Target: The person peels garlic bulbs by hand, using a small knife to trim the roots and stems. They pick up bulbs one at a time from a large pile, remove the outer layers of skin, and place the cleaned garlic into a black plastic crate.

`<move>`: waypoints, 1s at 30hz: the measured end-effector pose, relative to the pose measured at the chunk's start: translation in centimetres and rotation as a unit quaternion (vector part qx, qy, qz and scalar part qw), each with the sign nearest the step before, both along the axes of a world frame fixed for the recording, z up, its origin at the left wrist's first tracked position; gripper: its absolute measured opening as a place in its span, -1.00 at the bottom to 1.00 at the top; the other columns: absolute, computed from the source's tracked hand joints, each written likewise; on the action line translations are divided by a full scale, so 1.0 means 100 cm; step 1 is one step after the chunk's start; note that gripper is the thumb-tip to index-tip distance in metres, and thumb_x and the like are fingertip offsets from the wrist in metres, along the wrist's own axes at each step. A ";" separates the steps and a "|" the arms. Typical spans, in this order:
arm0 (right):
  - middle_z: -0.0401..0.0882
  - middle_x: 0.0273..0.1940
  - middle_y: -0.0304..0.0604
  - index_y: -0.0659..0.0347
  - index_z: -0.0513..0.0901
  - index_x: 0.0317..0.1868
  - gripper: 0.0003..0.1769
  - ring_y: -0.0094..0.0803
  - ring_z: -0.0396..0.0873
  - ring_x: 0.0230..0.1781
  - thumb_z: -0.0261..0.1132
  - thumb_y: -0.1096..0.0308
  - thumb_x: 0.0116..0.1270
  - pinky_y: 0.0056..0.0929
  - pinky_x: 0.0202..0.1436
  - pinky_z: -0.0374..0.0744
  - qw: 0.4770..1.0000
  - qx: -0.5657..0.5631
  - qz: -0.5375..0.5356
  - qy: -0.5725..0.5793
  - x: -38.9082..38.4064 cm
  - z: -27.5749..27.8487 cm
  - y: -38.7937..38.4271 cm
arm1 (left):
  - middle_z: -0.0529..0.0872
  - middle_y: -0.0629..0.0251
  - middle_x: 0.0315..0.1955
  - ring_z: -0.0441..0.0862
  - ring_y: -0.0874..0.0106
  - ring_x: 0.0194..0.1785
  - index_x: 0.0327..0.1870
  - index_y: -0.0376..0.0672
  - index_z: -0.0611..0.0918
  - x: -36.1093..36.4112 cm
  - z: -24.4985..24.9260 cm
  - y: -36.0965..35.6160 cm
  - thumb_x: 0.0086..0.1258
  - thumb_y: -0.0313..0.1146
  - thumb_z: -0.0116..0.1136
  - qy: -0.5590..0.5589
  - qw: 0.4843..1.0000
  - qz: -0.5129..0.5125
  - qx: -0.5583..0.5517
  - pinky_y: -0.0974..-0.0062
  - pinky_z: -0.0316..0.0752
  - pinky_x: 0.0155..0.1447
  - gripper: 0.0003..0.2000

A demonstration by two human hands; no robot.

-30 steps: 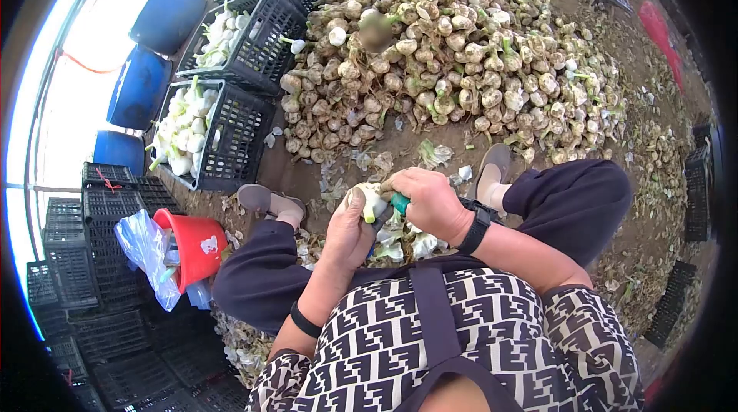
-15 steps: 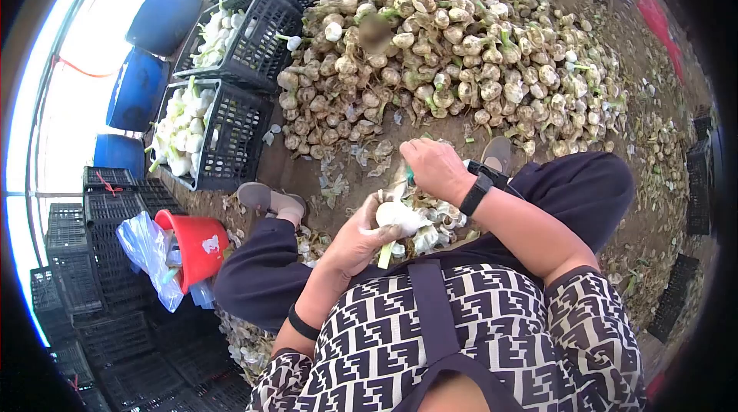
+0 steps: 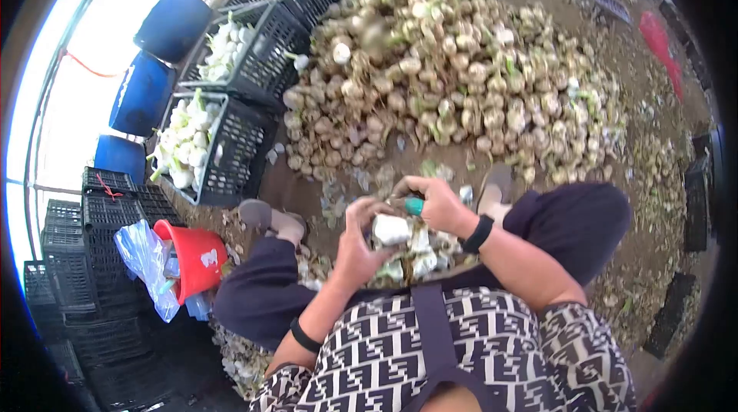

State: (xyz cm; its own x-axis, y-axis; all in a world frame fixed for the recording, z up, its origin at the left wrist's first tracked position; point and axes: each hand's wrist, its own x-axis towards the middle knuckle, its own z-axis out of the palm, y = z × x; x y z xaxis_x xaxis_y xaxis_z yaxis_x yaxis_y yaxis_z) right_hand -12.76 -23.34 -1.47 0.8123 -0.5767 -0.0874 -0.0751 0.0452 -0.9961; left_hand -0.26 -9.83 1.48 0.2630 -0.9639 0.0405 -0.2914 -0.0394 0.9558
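Note:
My left hand [image 3: 357, 249] is closed around a peeled white garlic bulb [image 3: 392, 230], held in front of my lap between my knees. Just to its right, my right hand [image 3: 440, 203] grips a small tool with a teal handle [image 3: 413, 205]; its working end is hidden. The fingertips of both hands come close together above the bulb. Loose garlic skins [image 3: 425, 260] lie below the hands. Beyond them spreads a large pile of unpeeled garlic [image 3: 461, 74] with dry, brownish skins.
Black plastic crates [image 3: 244, 152] at the left hold white garlic bulbs [image 3: 184, 139]. A red bucket [image 3: 201, 258] with a clear plastic bag [image 3: 146, 258] stands near my left knee. Blue barrels [image 3: 142, 94] and stacked black crates [image 3: 115, 289] line the left side.
My right hand has come down and turned, bringing the teal handle into clearer view. The green stem that hung below the bulb no longer shows. My left hand has tilted more upright.

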 end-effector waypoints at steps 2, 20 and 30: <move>0.60 -0.29 -0.04 0.29 0.56 -0.21 -0.77 -0.11 0.54 -0.22 0.24 0.46 0.06 -0.29 -0.09 0.48 0.946 -0.248 -0.026 0.206 0.002 -0.031 -0.004 | 0.51 0.23 -0.09 0.49 0.46 -0.01 0.10 -0.18 0.23 -0.001 0.004 -0.005 -0.04 -0.52 0.41 0.215 0.975 0.058 0.009 0.53 0.44 0.05 -0.32; 0.52 -0.09 -0.02 0.37 0.38 0.01 -0.70 -0.39 0.56 -0.15 -0.01 0.32 0.40 -0.61 -0.10 0.55 0.955 0.267 -0.069 -0.113 0.158 0.083 -0.162 | 0.69 0.20 -0.32 0.60 0.43 -0.26 -0.14 -0.25 0.62 0.106 -0.192 -0.032 0.18 -0.30 0.11 -0.017 0.932 0.091 0.351 0.51 0.45 -0.10 -0.72; 0.62 -0.19 -0.10 0.26 0.56 -0.05 -0.69 -0.39 0.57 -0.20 0.22 0.29 0.24 -0.42 -0.09 0.53 0.980 0.040 0.107 0.164 0.120 -0.031 -0.075 | 0.53 -0.07 0.00 0.46 0.07 0.09 0.16 -0.23 0.38 0.275 -0.228 -0.109 0.08 -0.23 0.25 -0.156 0.846 0.411 0.302 0.23 0.38 0.11 -0.41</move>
State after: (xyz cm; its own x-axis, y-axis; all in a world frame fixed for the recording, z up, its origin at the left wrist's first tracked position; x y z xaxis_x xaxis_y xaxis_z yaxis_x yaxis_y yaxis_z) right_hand -0.74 -30.88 -4.57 0.8343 -0.3771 -0.4022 -0.4071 0.0704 -0.9106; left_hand 27.28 -20.76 -21.35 0.9219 -0.3302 -0.2028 -0.1624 -0.8044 0.5715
